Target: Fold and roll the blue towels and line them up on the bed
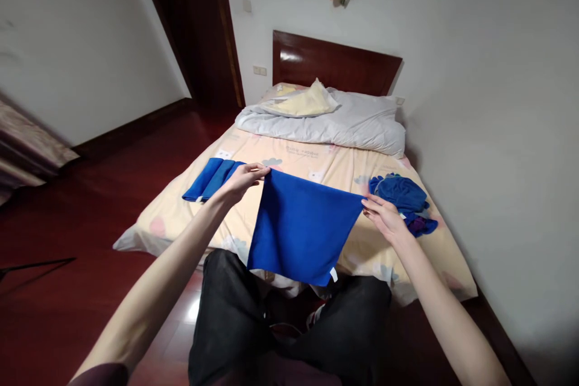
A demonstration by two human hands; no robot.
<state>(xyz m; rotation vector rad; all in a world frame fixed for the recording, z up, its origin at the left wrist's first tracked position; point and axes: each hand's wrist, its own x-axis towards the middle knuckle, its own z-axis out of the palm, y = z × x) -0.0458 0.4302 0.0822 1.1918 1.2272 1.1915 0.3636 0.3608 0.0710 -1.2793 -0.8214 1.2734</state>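
A blue cloth [305,226] hangs spread out between my hands, a small white tag at its lower right corner. My left hand [244,180] pinches its upper left corner. The upper right corner is gripped by the fingers of my right hand [382,214]. Beside my left hand, several folded blue cloths [205,181] lie side by side on the bed. Past my right hand sits a crumpled heap of blue cloths [400,196], with a dark purple patch showing low in it.
The bed [289,151] has a pale patterned sheet. A grey-white quilt [362,120] and a cream pillow [307,101] lie near the dark wooden headboard [335,63]. My knees in black trousers [226,313] are at the bed's near edge. A wall stands close on the right.
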